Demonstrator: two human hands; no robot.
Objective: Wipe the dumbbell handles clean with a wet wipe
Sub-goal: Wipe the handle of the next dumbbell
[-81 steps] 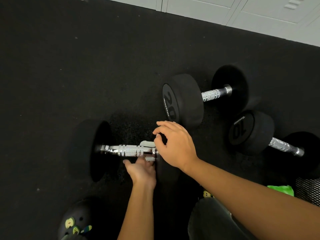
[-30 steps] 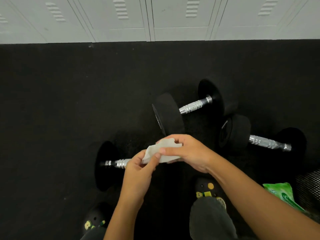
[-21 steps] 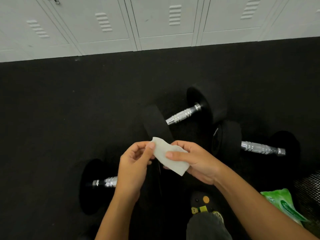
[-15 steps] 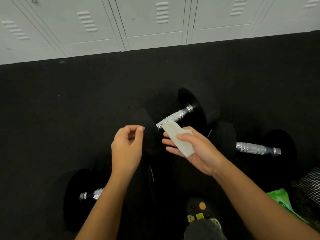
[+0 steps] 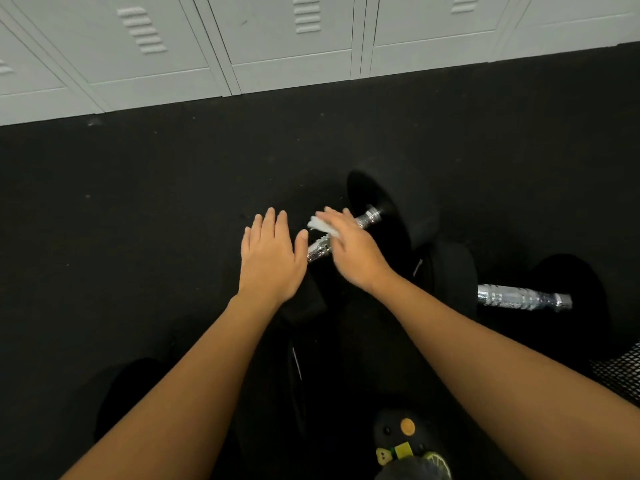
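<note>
The right hand [image 5: 356,252] is grasping the wipe [image 5: 321,226] and laying it down on the handle [image 5: 318,251] of the middle dumbbell [image 5: 393,206]. Its fingers are reaching across the bar, blurred, and a white corner of the wipe is sticking out past them on the far left side. The left hand [image 5: 270,259] is lying released, palm down with its fingers straight and close together, over the near head of that same dumbbell. Whether it is touching the head I cannot tell. Its thumb is pointing toward the bare chrome showing between the two hands.

That dumbbell is lying on the black floor [image 5: 138,220], slanting from near left to far right. More chrome is showing beyond the right hand, where the bar is meeting the far head.

To the right, a second dumbbell [image 5: 523,297] is lying just beside the first, its chrome bar running left to right between two black heads. At the near edge a dark shoe [image 5: 405,445] with coloured charms is showing between the forearms. A patch of black mesh [image 5: 620,375] is showing at the right edge. Pale grey lockers [image 5: 277,46] are standing along the far side of the floor.
</note>
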